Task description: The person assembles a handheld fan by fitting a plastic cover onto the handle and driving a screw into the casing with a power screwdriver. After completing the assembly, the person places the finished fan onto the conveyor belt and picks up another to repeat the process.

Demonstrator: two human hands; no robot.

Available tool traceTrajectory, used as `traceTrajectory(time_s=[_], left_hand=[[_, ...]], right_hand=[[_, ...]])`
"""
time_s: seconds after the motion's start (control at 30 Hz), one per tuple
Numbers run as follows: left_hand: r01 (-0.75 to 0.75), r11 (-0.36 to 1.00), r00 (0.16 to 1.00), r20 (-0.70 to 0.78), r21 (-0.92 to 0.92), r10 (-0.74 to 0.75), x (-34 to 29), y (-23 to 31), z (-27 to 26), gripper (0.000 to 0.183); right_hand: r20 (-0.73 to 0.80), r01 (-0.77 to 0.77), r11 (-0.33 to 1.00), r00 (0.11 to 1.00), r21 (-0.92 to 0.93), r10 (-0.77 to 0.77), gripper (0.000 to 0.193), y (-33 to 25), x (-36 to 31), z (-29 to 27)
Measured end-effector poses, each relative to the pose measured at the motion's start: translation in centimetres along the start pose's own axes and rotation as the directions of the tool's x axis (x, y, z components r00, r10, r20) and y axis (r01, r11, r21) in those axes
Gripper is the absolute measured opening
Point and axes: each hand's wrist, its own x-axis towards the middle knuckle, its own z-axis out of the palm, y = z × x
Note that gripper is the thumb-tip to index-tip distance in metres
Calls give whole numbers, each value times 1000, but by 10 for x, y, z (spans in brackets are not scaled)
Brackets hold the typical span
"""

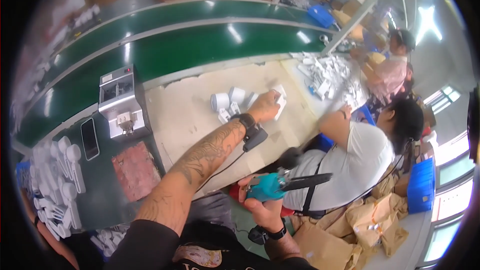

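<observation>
My right hand (262, 209) is clasping a tool (265, 187) while my left hand (264, 106), closure unclear, is touching a white part (282, 104), its long axis running toward the desk's (185, 120) far edge.

left hand (264, 106) reaches far forward, fingers (275, 97) bent; right hand (266, 212) sits nearer in, curled closed.

The teal tool (265, 187) looks smooth plastic, the green belt (175, 45) glossy (the bags (372, 215) crinkled paper).

Long green conveyor belt (190, 45), bright ceiling light (427, 23), windows (456, 174) at right, slanting pale post (361, 14)
</observation>
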Motion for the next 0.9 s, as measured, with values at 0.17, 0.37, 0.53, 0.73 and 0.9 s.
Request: traceTrajectory(time_s=[0.17, 0.37, 0.53, 0.73, 0.9], left_hand=[[-218, 924, 871, -365, 313, 329, -8, 4, 7, 42], [-20, 822, 963, -211, 568, 169, -114, 38, -100, 41], [264, 634, 964, -222, 727, -147, -141, -1, -118, 56], [397, 741, 917, -197, 541, -348, -136, -5, -109, 46], [390, 828, 918, -242, 402, -315, -135, -7, -106, 62]], right_hand=[[17, -74, 997, 997, 25, 74, 40, -5, 1, 2], [30, -48, 998, 998, -45, 50, 47, -1, 17, 0], [229, 47, 960, 973, -277, 18, 37, 5, 42, 14], [178, 3, 982, 983, -190, 32, 38, 17, 43, 34], [252, 2, 977, 966, -214, 53, 40, 23, 41, 39]])
